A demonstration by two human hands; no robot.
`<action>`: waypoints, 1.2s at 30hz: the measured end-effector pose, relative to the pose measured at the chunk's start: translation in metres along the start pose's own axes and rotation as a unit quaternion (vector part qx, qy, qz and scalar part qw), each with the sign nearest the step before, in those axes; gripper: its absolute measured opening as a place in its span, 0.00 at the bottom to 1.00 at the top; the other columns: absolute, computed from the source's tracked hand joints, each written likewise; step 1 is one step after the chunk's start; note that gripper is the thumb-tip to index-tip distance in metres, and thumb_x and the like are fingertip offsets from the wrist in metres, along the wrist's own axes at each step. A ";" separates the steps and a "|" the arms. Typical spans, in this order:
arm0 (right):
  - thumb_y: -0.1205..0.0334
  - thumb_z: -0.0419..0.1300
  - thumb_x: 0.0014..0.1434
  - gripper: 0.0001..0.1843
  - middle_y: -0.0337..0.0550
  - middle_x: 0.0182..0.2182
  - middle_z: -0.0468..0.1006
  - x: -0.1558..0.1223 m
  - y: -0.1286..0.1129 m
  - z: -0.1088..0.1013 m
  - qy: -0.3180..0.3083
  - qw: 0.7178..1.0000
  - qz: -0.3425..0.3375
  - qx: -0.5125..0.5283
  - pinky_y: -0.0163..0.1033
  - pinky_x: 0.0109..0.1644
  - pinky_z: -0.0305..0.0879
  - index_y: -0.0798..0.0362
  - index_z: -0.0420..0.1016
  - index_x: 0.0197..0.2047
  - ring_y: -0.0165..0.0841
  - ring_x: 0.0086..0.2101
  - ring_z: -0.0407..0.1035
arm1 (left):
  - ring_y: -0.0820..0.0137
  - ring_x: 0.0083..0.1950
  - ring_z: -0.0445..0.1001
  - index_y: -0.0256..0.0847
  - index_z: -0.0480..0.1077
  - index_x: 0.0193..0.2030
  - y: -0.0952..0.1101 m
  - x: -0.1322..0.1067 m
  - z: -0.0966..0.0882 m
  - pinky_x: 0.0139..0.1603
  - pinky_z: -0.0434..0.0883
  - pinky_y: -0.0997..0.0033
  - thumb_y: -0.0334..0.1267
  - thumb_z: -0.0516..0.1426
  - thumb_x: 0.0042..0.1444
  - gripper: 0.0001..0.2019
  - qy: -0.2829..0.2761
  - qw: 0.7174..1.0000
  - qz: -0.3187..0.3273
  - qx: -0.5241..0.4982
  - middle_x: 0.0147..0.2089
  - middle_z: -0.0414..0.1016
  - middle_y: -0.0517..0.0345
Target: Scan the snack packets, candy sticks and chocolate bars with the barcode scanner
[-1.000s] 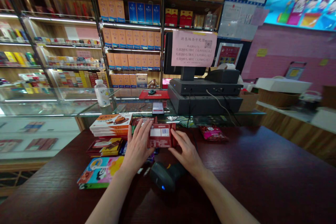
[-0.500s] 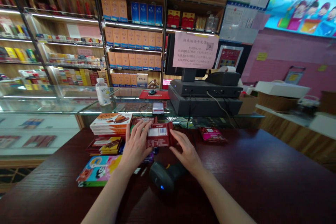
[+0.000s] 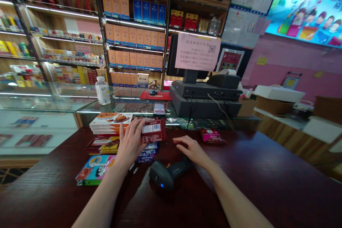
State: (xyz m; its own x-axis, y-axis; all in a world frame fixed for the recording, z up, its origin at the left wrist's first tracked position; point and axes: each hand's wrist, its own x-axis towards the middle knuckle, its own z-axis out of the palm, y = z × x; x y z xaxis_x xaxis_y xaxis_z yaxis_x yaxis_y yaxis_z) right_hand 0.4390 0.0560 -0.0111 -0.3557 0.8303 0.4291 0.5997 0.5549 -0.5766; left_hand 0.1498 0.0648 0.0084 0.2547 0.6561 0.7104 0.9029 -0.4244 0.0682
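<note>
My left hand point(image 3: 130, 141) grips a dark red snack box point(image 3: 153, 130) with a white barcode label, holding it above a blue-and-white pack point(image 3: 147, 149) on the dark wooden counter point(image 3: 256, 174). My right hand point(image 3: 190, 148) is off the box, fingers loosely spread and hovering over the counter. A black handheld barcode scanner point(image 3: 166, 174) lies just below my right hand, a small blue light on it. Left of my left hand sits a stack of orange-and-white chocolate boxes point(image 3: 110, 121).
More flat snack boxes point(image 3: 103, 145) and a colourful cartoon box point(image 3: 94, 169) lie at the left. A pink packet point(image 3: 212, 136) rests near the register point(image 3: 207, 101) with its pink notice. A plastic bottle point(image 3: 102, 91) stands on the glass display case. Shelves of goods fill the back wall.
My right hand let go of the red box and drew back to the right. My left hand carried the box a little left, over the blue-and-white pack.
</note>
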 end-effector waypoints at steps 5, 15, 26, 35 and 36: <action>0.57 0.66 0.60 0.17 0.42 0.45 0.84 -0.009 -0.010 -0.017 -0.114 0.992 0.013 0.047 0.46 0.54 0.69 0.47 0.78 0.53 0.38 0.46 0.76 | 0.52 0.69 0.61 0.43 0.50 0.72 -0.004 0.001 -0.003 0.74 0.36 0.35 0.32 0.60 0.52 0.40 -0.013 1.000 -0.010 0.007 0.68 0.63 0.45; 0.52 0.76 0.44 0.44 0.42 0.52 0.80 -0.030 -0.010 -0.014 -0.193 0.981 0.002 0.009 0.56 0.63 0.60 0.40 0.69 0.64 0.46 0.55 0.69 | 0.53 0.69 0.62 0.43 0.52 0.71 -0.012 0.000 0.002 0.74 0.37 0.37 0.33 0.60 0.52 0.40 0.001 0.999 -0.012 0.033 0.67 0.64 0.45; 0.65 0.65 0.52 0.35 0.46 0.54 0.77 -0.032 -0.017 -0.002 -0.114 0.988 -0.064 -0.086 0.54 0.65 0.59 0.44 0.68 0.64 0.44 0.55 0.69 | 0.53 0.68 0.63 0.43 0.52 0.71 -0.014 -0.001 0.002 0.74 0.39 0.38 0.30 0.60 0.49 0.41 0.008 0.999 -0.020 0.029 0.67 0.64 0.45; 0.60 0.65 0.59 0.37 0.44 0.47 0.77 -0.028 -0.008 -0.004 0.013 0.994 -0.044 -0.095 0.45 0.50 0.70 0.40 0.60 0.69 0.40 0.45 0.71 | 0.53 0.69 0.62 0.43 0.53 0.71 -0.011 -0.001 -0.001 0.75 0.39 0.38 0.27 0.59 0.48 0.42 0.017 0.999 -0.025 0.026 0.67 0.64 0.45; 0.60 0.65 0.59 0.36 0.44 0.47 0.77 -0.028 -0.007 -0.004 0.021 0.994 -0.049 -0.096 0.44 0.50 0.70 0.40 0.61 0.69 0.40 0.45 0.72 | 0.53 0.69 0.62 0.44 0.53 0.71 -0.010 -0.001 -0.001 0.75 0.39 0.38 0.27 0.58 0.48 0.42 0.018 0.999 -0.025 0.026 0.67 0.65 0.45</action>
State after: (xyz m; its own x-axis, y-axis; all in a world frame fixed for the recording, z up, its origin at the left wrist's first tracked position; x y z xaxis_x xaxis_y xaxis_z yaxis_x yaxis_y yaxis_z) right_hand 0.4475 0.0285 -0.0159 -0.3906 0.7676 0.5082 0.6909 0.6093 -0.3892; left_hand 0.1399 0.0681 0.0076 0.1965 0.6522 0.7322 0.9315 -0.3573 0.0682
